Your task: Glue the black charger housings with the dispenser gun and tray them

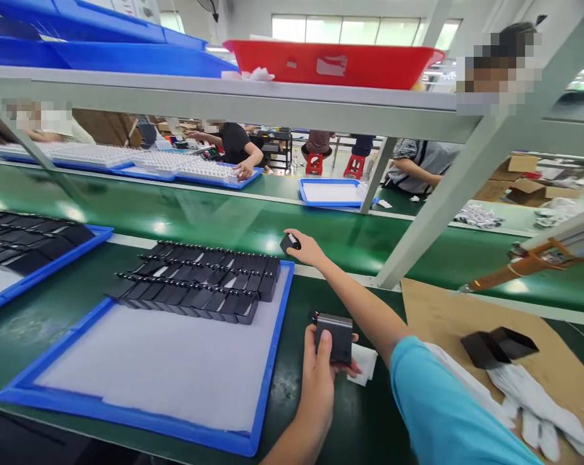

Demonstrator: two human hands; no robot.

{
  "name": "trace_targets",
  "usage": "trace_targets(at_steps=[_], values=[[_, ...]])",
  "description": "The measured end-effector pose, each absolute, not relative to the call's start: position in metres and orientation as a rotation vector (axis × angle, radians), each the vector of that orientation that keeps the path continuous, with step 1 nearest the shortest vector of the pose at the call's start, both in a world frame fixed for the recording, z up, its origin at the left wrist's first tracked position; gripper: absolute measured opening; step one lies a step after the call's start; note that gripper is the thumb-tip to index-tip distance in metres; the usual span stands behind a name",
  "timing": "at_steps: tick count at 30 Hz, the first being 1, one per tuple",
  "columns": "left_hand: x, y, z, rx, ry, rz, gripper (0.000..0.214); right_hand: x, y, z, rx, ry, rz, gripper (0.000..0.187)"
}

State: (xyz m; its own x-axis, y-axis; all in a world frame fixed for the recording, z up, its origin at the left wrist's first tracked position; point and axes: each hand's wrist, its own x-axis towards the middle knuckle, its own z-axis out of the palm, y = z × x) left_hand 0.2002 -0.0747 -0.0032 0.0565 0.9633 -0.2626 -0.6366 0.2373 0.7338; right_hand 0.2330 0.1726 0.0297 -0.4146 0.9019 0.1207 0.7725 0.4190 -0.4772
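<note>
My left hand [321,374] is closed around a black rectangular box-shaped unit [335,337], the thumb pressing on its front face; a small bit of red shows at its upper left corner. My right hand [307,249] reaches out over the edge of the green belt and grips a smaller black block-shaped part [290,243] with a pale patch on it. Left of both hands, a blue tray [271,365] lined with white sheet carries rows of black boxes [199,284] at its far end. A white piece of paper or cloth [364,363] lies just beyond the left hand.
Black open cases [498,345] and white gloves [539,400] lie on brown cardboard [437,310] at right. An orange-brown powered screwdriver [519,266] hangs above. A slanted metal post [432,206] and a shelf with a red tray [335,64] stand ahead. Co-workers sit across the green belt [224,219].
</note>
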Motion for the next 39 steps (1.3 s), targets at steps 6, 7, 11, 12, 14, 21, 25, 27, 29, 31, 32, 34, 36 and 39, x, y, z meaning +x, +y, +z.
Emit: trace_targets(at_steps=[6,7,11,12,14,21,25,27,29,31,32,34,36,39], values=[[0.203,-0.079,-0.004,0.772,0.881,1.238,0.051,0.306,0.073,0.028,-1.493,-2.45,0.528,0.057],[0.202,-0.079,-0.005,0.836,0.9,1.236,0.052,0.313,0.057,0.026,-1.494,-2.478,0.559,0.058],[0.2,-0.078,-0.011,1.119,0.986,1.222,0.047,0.349,0.005,0.028,-1.412,-2.526,0.632,0.073],[0.199,-0.078,-0.012,1.2,1.024,1.221,0.046,0.359,-0.008,0.029,-1.384,-2.48,0.616,0.071],[0.199,-0.079,-0.014,1.378,1.128,1.201,0.046,0.38,-0.036,0.032,-1.36,-2.308,0.572,0.059],[0.205,-0.089,-0.005,1.712,1.153,0.784,0.056,0.423,-0.14,0.017,-1.073,-2.214,0.222,0.054],[0.217,-0.102,0.003,1.558,0.795,0.54,0.065,0.43,-0.166,-0.009,-1.021,-2.326,0.114,0.074],[0.228,-0.112,0.007,1.477,0.677,0.41,0.068,0.431,-0.175,-0.024,-0.973,-2.237,0.084,0.07],[0.24,-0.121,0.012,1.465,0.625,0.322,0.068,0.43,-0.185,-0.036,-0.918,-2.075,0.096,0.068],[0.252,-0.128,0.016,1.54,0.604,0.252,0.066,0.43,-0.201,-0.045,-0.948,-1.901,0.133,0.068],[0.258,-0.13,0.017,1.609,0.604,0.21,0.065,0.43,-0.211,-0.047,-0.998,-1.836,0.149,0.066],[0.268,-0.132,0.015,1.8,0.644,0.152,0.061,0.433,-0.232,-0.05,-1.148,-1.739,0.177,0.06],[0.277,-0.133,0.006,2.053,0.717,0.214,0.053,0.442,-0.254,-0.053,-1.313,-1.637,0.192,0.058],[0.289,-0.137,-0.018,2.479,0.71,0.411,0.042,0.465,-0.281,-0.059,-1.556,-1.342,0.15,0.046]])
